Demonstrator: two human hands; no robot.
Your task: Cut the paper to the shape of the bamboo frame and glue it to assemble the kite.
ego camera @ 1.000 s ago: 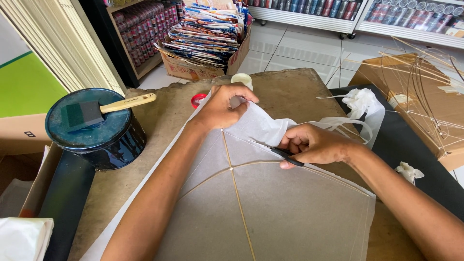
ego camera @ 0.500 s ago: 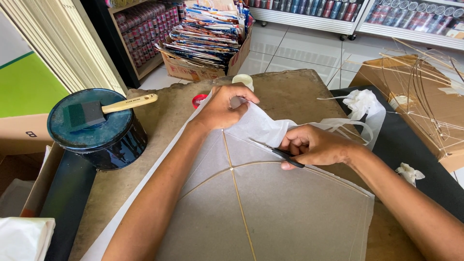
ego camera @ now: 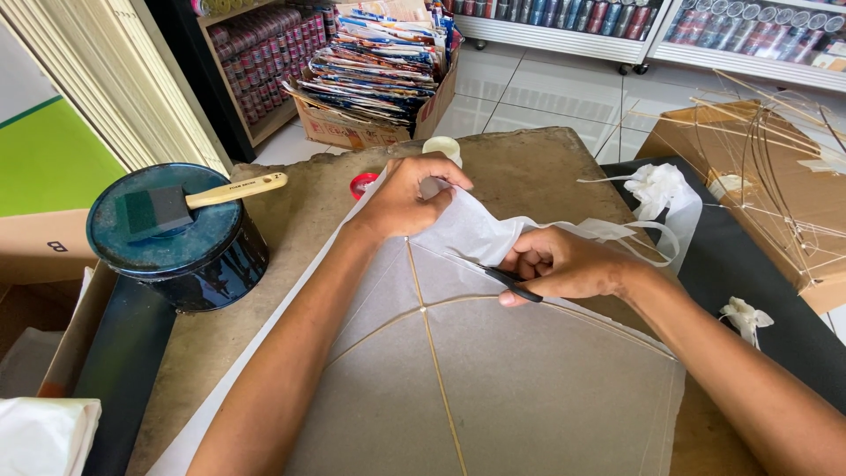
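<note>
At the far left of the surface (ego camera: 529, 172) a dark blue tin (ego camera: 181, 242) stands with a foam brush (ego camera: 189, 203) lying across its lid, wooden handle pointing right; just right of it your left hand (ego camera: 401, 198) is closed in a pinch on the upper edge of the white kite paper (ego camera: 493, 379), pressing it down near the top of the thin bamboo spine (ego camera: 432, 344); a red cap (ego camera: 361, 183) and a pale roll (ego camera: 442, 148) peek out beyond your fingers; further right your right hand (ego camera: 564, 264) is curled tight round a dark blade (ego camera: 498, 275) laid against the paper's fold; at the far right, bare stick frames (ego camera: 758, 167) rest on a cardboard box (ego camera: 806, 211).
</note>
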